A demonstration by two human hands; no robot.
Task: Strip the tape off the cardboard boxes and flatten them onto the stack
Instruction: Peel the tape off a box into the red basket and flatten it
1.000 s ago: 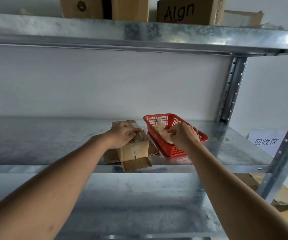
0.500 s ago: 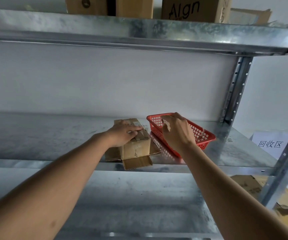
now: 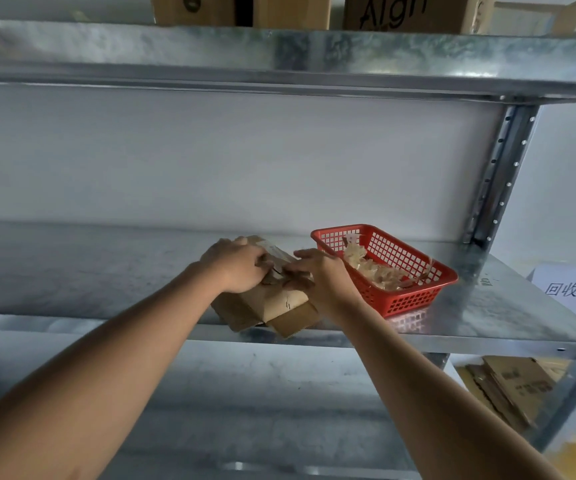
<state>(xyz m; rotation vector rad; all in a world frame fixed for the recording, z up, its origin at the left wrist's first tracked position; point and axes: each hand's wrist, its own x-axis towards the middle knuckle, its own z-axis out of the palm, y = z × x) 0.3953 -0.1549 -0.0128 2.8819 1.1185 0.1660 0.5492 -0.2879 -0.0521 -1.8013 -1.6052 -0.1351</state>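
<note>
Hands are both working on one small cardboard box [image 3: 269, 299], which is sitting near the front edge of the metal shelf [image 3: 487, 306]. One left hand [image 3: 236, 266] is lying across the box's top with its fingers curling over the upper edge, gripping it. One right hand [image 3: 321, 275] is reaching in from the other side, fingertips meeting the left hand's at the top seam; they seem to be pinching something there, but what exactly I cannot tell. The box is looking worn: brown, creased, a pale label on its top beyond the left hand's knuckles, and two flaps splaying out below the wrists. Just to the right of the right hand, one red plastic basket [image 3: 414, 299] is holding a heap of crumpled, yellowish tape strips [image 3: 376, 271]. Far below the right forearm, several flattened cartons [image 3: 518, 386] are lying in a pile. Above both hands, three boxes [image 3: 404, 12] are showing on the upper shelf.
</note>
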